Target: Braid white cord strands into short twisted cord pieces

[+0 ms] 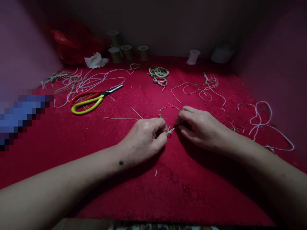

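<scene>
Between my two hands runs a small piece of knotted cord, pale green and white. My left hand pinches it with thumb and forefinger, and most of the piece is hidden by the fingers. A little to the right, my right hand has its fingertips closed on the cord's strands. Loose thin ends stick out to the left behind my left hand, and another curves from the top of my right hand. A short looped end pokes up above my left fingers.
Scissors with red and yellow handles lie at left, before tangled cords. A coiled braid sits farther back. Thread spools and crumpled tissue line the rear. Loose cords and a white cord lie right.
</scene>
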A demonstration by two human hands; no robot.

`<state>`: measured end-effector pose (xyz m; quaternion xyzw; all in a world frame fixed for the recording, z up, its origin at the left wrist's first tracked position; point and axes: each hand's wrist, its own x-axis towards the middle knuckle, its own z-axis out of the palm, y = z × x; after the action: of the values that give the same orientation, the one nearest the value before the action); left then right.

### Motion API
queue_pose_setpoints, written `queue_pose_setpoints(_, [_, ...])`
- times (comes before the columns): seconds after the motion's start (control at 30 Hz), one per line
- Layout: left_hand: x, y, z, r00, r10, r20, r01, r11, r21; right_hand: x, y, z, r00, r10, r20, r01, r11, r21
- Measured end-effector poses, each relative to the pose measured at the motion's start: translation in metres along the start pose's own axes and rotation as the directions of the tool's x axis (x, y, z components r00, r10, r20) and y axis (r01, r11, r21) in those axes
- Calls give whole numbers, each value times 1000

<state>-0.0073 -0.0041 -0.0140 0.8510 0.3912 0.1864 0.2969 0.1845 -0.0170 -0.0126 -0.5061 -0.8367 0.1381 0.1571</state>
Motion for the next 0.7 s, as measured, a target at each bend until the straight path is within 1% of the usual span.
queue_pose_setpoints(0.1, [0,1,1,1000,-2,-6,2,1000,2,-1,-3,0,995,-33,-97,37,999,40])
queue_pose_setpoints(0.17, [0,1,1,1000,0,-13,0,1000,-7,-2,-7,0,985,-87,-152,96,994,51])
queue_pose_setpoints(0.27, [0,2,2,999,-7,-32,6,1000,-22,-5,-12,3,965,-171,-197,184,982,50])
queue_pose_setpoints(0.33, [-1,2,2,999,-24,-37,23,999,-27,-6,-16,4,961,-193,-198,206,977,49])
queue_pose_setpoints(0.47, [-2,2,1,998,-58,-29,57,998,-19,-8,-20,9,970,-179,-162,188,981,39])
queue_pose_setpoints(0.7, [-1,3,-1,994,-106,-7,106,994,-32,-9,-21,22,984,-108,-140,98,992,-75])
